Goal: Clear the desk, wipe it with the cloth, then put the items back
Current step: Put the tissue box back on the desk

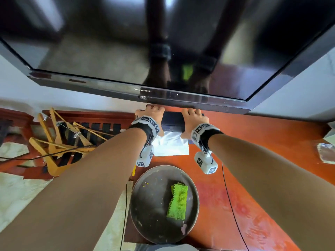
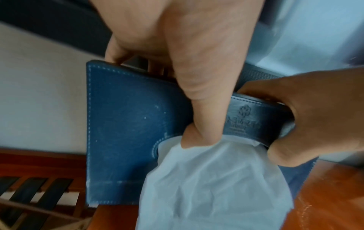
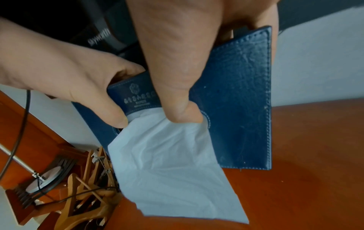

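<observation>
While the head view shows both hands at the desk's (image 1: 253,142) far edge under the television (image 1: 163,51), the left hand (image 1: 151,115) and right hand (image 1: 192,120) each grip an end of the dark tissue box (image 1: 173,120); the fuzzy green cloth (image 1: 178,202) lies on a round metal tray (image 1: 145,205). From the left wrist, stitched blue leather and crumpled white tissue (image 2: 206,179) show, slightly blurred. From the right wrist, embossed lettering is perhaps a logo, unreadable.
</observation>
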`<state>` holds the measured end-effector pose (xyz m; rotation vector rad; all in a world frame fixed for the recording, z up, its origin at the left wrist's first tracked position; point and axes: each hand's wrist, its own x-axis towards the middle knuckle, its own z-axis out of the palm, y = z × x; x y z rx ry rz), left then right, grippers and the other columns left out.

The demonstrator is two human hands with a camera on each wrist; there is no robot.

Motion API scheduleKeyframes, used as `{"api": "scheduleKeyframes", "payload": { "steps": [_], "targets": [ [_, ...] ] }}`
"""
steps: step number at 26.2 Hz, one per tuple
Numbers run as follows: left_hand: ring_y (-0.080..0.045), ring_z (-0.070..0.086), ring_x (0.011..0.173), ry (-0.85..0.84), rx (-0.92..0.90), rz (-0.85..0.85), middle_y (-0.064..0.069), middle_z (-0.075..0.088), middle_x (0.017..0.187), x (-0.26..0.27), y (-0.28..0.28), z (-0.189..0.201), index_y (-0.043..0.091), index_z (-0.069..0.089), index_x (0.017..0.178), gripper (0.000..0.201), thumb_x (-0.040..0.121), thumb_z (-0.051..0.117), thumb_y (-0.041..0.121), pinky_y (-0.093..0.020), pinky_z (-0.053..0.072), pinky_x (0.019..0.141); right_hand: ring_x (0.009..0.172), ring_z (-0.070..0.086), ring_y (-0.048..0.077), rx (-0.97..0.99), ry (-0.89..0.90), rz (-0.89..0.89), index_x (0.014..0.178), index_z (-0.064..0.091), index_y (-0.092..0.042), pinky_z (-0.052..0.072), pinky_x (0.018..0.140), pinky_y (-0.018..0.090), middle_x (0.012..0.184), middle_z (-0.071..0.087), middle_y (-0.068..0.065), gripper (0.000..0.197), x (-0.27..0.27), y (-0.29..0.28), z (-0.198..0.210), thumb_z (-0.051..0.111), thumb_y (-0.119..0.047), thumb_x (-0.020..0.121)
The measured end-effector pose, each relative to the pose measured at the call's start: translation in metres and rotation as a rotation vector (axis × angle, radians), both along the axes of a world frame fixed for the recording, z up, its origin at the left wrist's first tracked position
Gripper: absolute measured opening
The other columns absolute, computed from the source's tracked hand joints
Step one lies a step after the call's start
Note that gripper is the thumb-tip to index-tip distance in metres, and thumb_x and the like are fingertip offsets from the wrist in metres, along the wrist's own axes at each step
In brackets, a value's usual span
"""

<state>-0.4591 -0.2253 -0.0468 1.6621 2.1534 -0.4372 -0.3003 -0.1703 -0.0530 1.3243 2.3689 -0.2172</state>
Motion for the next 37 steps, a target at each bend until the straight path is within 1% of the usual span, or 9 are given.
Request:
{"api": "scheduleKeyframes", "payload": {
  "steps": [5,8,12,16,20,23,27,31,37],
  "targets": [
    [-0.028,0.058,0.104,-0.036,0.061,-0.075,0.001,0.059,0.118,0.04,-0.014,0.048,0.026,0.045,0.123,0.081,0.054,0.081,0.048,-0.051,0.051,0.085,0.114,0.049,0.027,0.013,0.08,0.023,0.133,0.039,-0.022,0.051,0.086,0.045,0.126,0.051,0.0,0.086,0.054,-0.013,0.048,0.079,-0.044,0.06],
    [-0.026,0.053,0.11,-0.019,0.083,-0.12,0.002,0.055,0.117,0.074,-0.022,0.074,0.027,0.044,0.126,0.081,0.056,0.077,0.049,-0.048,0.049,0.085,0.108,0.05,0.027,0.031,0.113,0.017,0.128,0.042,-0.022,0.051,0.082,0.043,0.119,0.054,0.0,0.078,0.093,-0.02,0.079,0.077,-0.043,0.061],
    [-0.027,0.05,0.114,0.023,0.166,-0.157,0.001,0.053,0.118,0.126,-0.031,0.11,0.026,0.046,0.123,0.073,0.059,0.076,0.046,-0.054,0.048,0.09,0.101,0.052,0.024,0.104,0.149,0.003,0.12,0.045,-0.023,0.05,0.078,0.039,0.112,0.055,-0.002,0.068,0.15,-0.034,0.118,0.074,-0.044,0.062],
    [-0.028,0.052,0.112,0.056,0.279,-0.207,0.0,0.055,0.12,0.194,-0.047,0.14,0.025,0.045,0.127,0.074,0.063,0.077,0.048,-0.048,0.05,0.088,0.093,0.053,0.022,0.157,0.176,-0.038,0.115,0.048,-0.026,0.051,0.076,0.038,0.103,0.055,-0.003,0.061,0.226,-0.051,0.157,0.072,-0.042,0.062],
    [-0.026,0.053,0.111,0.085,0.389,-0.244,0.0,0.056,0.118,0.262,-0.053,0.168,0.025,0.047,0.129,0.074,0.066,0.075,0.05,-0.042,0.05,0.084,0.096,0.052,0.022,0.219,0.237,-0.098,0.116,0.049,-0.029,0.046,0.07,0.035,0.104,0.053,-0.006,0.063,0.297,-0.065,0.183,0.07,-0.046,0.059],
    [-0.022,0.055,0.094,0.06,0.456,-0.286,0.004,0.058,0.101,0.321,-0.051,0.194,0.028,0.052,0.117,0.066,0.06,0.072,0.055,-0.038,0.051,0.078,0.116,0.045,0.023,0.337,0.341,-0.197,0.132,0.044,-0.031,0.043,0.073,0.035,0.127,0.047,-0.007,0.076,0.365,-0.076,0.2,0.073,-0.045,0.063],
    [-0.021,0.058,0.081,0.004,0.488,-0.298,0.006,0.06,0.087,0.368,-0.039,0.216,0.029,0.055,0.102,0.057,0.053,0.068,0.055,-0.035,0.054,0.073,0.132,0.032,0.026,0.407,0.481,-0.341,0.147,0.023,-0.029,0.047,0.088,0.044,0.148,0.029,-0.005,0.097,0.427,-0.081,0.216,0.078,-0.039,0.067],
    [-0.02,0.06,0.073,-0.053,0.479,-0.342,0.006,0.06,0.08,0.404,-0.013,0.228,0.028,0.056,0.096,0.051,0.053,0.068,0.052,-0.028,0.045,0.061,0.13,0.041,0.034,0.326,0.727,-0.583,0.15,0.006,-0.035,0.046,0.098,0.05,0.151,0.026,0.002,0.109,0.475,-0.071,0.217,0.079,-0.029,0.07],
    [-0.017,0.063,0.07,-0.187,0.388,-0.35,0.005,0.066,0.082,0.429,0.054,0.211,0.028,0.059,0.091,0.044,0.055,0.073,0.049,-0.025,0.046,0.058,0.116,0.053,0.034,0.188,0.981,-0.827,0.152,0.002,-0.034,0.045,0.097,0.045,0.138,0.048,0.011,0.116,0.512,-0.016,0.192,0.083,-0.026,0.07]
  ]
}}
